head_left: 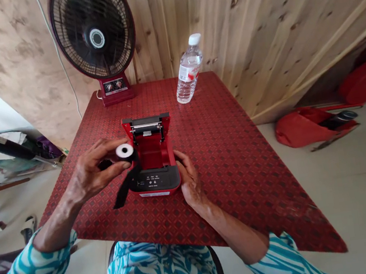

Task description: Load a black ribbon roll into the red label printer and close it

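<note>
A small red and black receipt printer [154,168] sits on the red patterned table [233,157] with its lid open and its red roll bay showing. My left hand [92,172] is closed round a roll [124,152] with a white end and a dark wrap, held just left of the open bay. A black strip hangs down from the roll. My right hand [189,181] rests against the printer's right side, fingers curled on its casing.
A black and red desk fan [95,36] stands at the table's far left by the wooden wall. A clear water bottle [189,70] stands at the far edge. Red bags [307,126] lie on the floor at right. Furniture stands to the left.
</note>
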The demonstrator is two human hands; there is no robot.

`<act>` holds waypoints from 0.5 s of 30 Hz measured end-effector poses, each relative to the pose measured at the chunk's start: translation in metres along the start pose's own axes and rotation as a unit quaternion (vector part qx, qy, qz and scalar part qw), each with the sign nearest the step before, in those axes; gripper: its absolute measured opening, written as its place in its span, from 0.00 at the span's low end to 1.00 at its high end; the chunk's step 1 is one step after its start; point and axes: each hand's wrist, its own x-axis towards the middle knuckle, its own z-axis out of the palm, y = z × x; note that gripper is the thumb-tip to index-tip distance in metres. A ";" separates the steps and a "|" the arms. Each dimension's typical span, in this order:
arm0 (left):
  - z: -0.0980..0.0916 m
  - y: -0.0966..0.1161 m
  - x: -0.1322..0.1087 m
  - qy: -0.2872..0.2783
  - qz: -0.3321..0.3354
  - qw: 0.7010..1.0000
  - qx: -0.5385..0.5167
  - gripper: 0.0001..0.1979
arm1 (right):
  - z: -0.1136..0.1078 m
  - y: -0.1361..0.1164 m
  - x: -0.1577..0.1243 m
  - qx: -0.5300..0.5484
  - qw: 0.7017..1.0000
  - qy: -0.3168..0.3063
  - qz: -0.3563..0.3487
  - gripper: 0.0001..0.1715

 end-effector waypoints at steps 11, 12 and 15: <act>0.044 0.019 0.055 -0.227 0.052 0.914 0.332 0.14 | -0.001 0.000 0.002 -0.014 1.000 -0.009 -0.015 0.18; 0.046 0.022 0.056 -0.242 0.047 0.905 0.348 0.14 | -0.001 -0.001 0.003 -0.016 1.000 -0.010 -0.016 0.18; 0.057 0.026 0.061 -0.295 0.037 0.876 0.380 0.13 | -0.001 -0.001 0.003 -0.017 1.000 -0.011 -0.016 0.18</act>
